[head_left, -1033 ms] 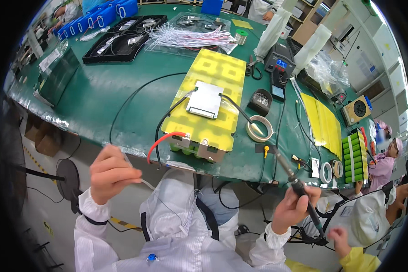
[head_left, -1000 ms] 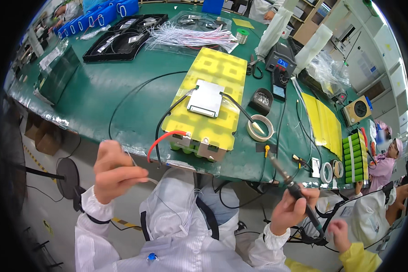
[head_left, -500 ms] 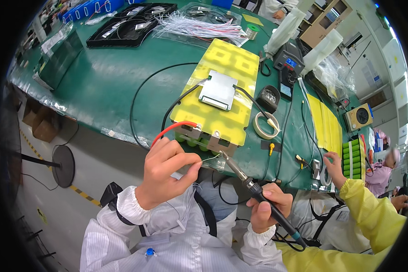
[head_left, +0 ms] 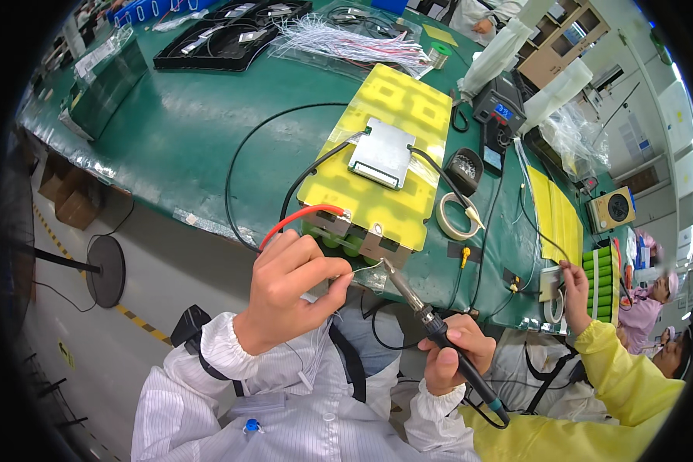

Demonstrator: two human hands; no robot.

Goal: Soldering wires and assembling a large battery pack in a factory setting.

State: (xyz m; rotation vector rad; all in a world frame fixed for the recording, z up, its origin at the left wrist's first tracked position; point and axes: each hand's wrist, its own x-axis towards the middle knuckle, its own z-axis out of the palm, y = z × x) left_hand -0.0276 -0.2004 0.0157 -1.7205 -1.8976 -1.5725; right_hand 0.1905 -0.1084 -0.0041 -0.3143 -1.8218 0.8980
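A yellow-faced battery pack (head_left: 396, 100) with green cells along its near side lies at the table's front edge. On top of it sits a silver circuit module (head_left: 381, 154) with black cables. My left hand (head_left: 296, 281) pinches a thin strand of solder wire (head_left: 367, 268), its end at the pack's near metal tab (head_left: 381, 248). A red cable (head_left: 300, 214) curves from the pack down behind that hand. My right hand (head_left: 458, 350) grips a soldering iron (head_left: 412, 299) by its black handle, the tip touching or very near the tab beside the wire's end.
Right of the pack are a tape roll (head_left: 453, 217), a small black cup (head_left: 464, 169) and a soldering station (head_left: 499, 104). A co-worker's yellow sleeve (head_left: 620, 369) reaches in at right, near another green-celled pack (head_left: 599, 285). White wires (head_left: 346, 42) and black trays (head_left: 212, 46) lie at the back.
The view has shifted slightly, so the table appears a little further right. Both my hands keep their hold at the tab. The co-worker's hand has moved at the small parts on the right.
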